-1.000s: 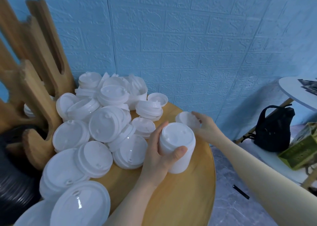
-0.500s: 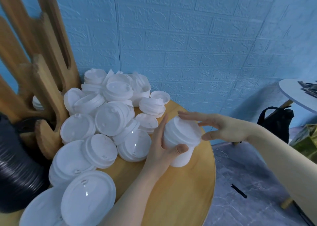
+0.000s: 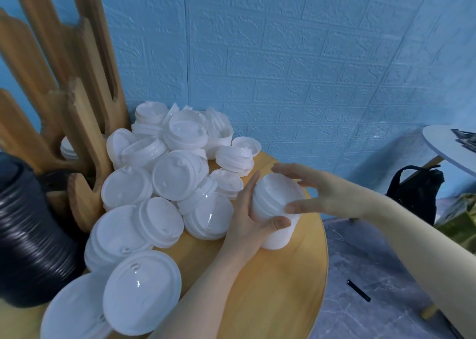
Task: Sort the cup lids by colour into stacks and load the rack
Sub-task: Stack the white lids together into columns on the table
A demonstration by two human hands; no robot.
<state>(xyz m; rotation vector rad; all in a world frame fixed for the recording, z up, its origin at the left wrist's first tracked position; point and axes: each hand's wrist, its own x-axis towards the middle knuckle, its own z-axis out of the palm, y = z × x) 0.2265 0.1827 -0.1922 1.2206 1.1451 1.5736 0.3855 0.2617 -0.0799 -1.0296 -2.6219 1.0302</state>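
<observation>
Left hand (image 3: 253, 220) grips the stack (image 3: 277, 210), right hand (image 3: 315, 189) spread over it, loose lids (image 3: 177, 173) crowding the rack (image 3: 85, 143) side.

round wooden table (image 3: 270, 300), heap of white lids (image 3: 164, 191); white lid stack (image 3: 277, 210); wooden rack (image 3: 77, 143)

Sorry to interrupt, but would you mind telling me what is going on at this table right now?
A person is stacking white cup lids. The left hand grips a tall stack of white lids standing on the round wooden table, while the right hand hovers over its top with fingers spread. A loose pile of white lids lies to the left, a stack of black lids sits at the far left, and the wooden rack stands behind.
</observation>
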